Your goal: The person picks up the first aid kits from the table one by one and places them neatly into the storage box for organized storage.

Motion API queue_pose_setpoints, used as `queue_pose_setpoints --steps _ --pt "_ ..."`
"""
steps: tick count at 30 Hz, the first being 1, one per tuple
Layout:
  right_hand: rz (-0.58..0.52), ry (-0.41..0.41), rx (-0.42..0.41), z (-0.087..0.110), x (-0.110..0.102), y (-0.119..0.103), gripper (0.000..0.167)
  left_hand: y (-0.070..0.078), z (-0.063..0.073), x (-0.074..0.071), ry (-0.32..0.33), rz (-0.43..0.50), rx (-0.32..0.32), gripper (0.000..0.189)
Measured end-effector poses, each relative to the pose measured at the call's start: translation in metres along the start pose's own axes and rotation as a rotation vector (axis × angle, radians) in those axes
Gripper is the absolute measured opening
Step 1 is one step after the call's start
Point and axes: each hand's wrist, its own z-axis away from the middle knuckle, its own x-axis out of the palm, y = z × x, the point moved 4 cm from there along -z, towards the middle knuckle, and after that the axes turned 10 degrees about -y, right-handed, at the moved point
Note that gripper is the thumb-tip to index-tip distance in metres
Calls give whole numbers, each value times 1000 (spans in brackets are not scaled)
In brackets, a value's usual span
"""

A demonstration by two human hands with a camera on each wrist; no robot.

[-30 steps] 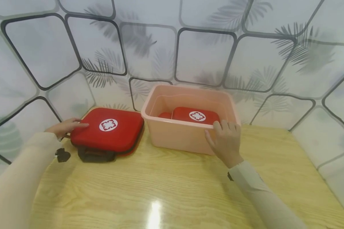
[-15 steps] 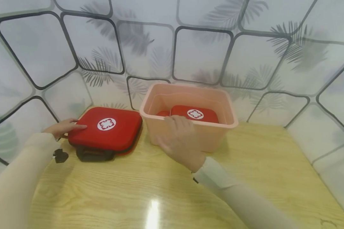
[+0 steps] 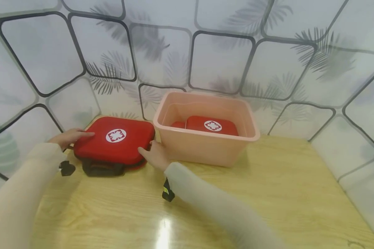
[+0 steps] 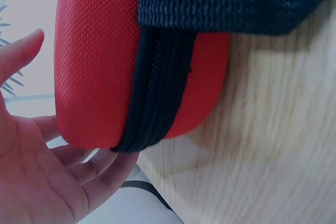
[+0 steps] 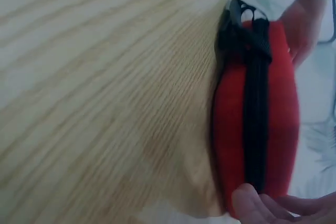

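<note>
A red zippered first-aid case (image 3: 132, 135) with a white emblem lies flat on the table, its black handle (image 3: 102, 169) toward me. My left hand (image 3: 66, 138) is at its left side, thumb above the top. In the left wrist view the fingers (image 4: 102, 174) lie loosely along the end of the case (image 4: 97, 61), with the thumb held apart. At the opposite side is my right hand (image 3: 157, 155), its thumb by the front right corner. In the right wrist view, that hand's fingertips (image 5: 245, 200) meet the case's end beside the black zipper (image 5: 255, 114).
A pink plastic bin (image 3: 202, 147) stands just right of the case, close to my right hand. Inside it are a smaller red first-aid case (image 3: 194, 123) and another red item (image 3: 178, 125). A patterned wall covering (image 3: 221, 62) rises behind the wooden table (image 3: 121, 211).
My right hand has left the bin's front rim and moved left to the right side of the red case. My left hand stays at the case's left side.
</note>
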Motion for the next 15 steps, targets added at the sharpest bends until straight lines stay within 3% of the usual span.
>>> queue_pose_setpoints --steps 4,8,15 --pt "-188 -78 136 -18 14 11 58 1 1 2 -14 8 -10 70" --pt "-377 -116 212 -26 22 17 55 -2 3 4 -33 26 -32 68" --pt "-556 -75 306 -29 25 18 48 -10 4 2 -35 104 -38 63"
